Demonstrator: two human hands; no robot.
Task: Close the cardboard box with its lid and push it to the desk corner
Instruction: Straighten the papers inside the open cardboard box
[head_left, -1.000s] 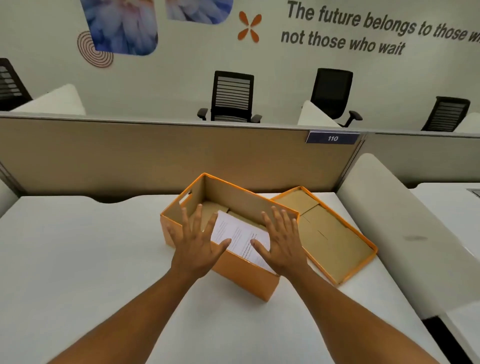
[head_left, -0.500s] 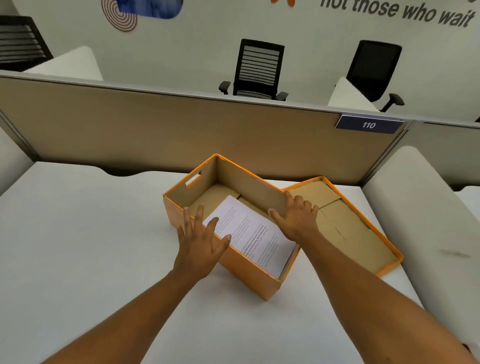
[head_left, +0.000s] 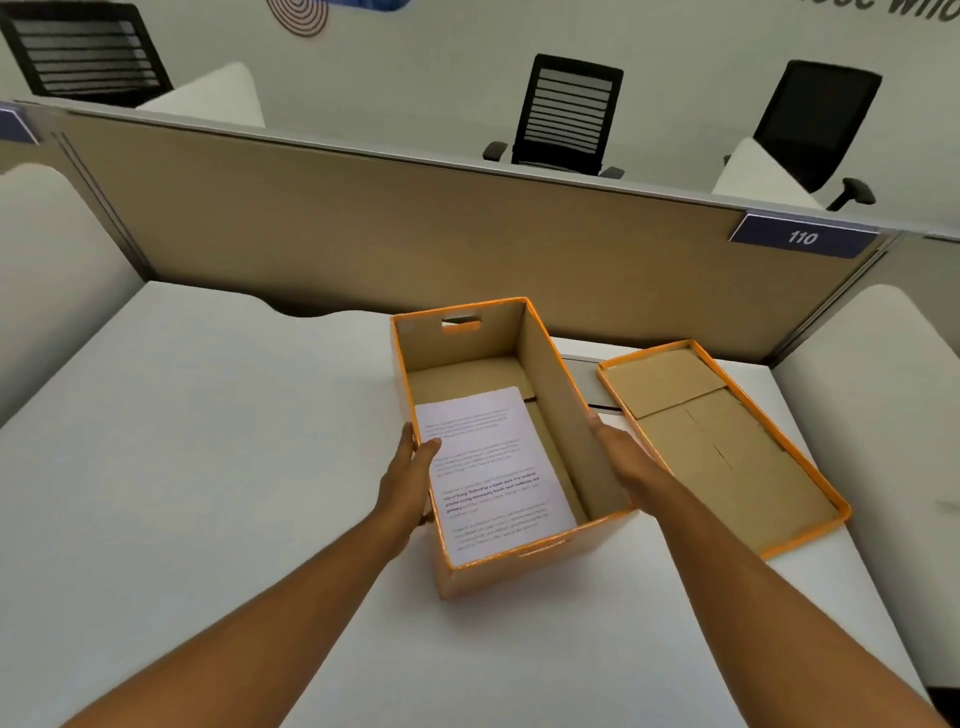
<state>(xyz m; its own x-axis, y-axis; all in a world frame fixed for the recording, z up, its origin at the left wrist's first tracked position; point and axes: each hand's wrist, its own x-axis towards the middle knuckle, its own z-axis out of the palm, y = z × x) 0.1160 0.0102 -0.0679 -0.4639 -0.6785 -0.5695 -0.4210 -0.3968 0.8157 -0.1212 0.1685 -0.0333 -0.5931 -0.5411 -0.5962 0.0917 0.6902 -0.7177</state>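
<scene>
1. Head view, the box: the cardboard box stands open on the white desk, a printed sheet lying inside. It has swung round since 0.5 s ago — its long sides now run away from the person, no longer skewed.
2. Head view, the hands: the left hand lies flat on the left wall, thumb hooked over the rim; the right hand has left the far rim and presses flat on the right wall. Neither pinches — the 2 palms squeeze the box between them.
3. Head view, the lid: the lid lies upturned just right of the box, untouched. With the box squared, fetching the lid looks next; the corner by the partition waits.
</scene>
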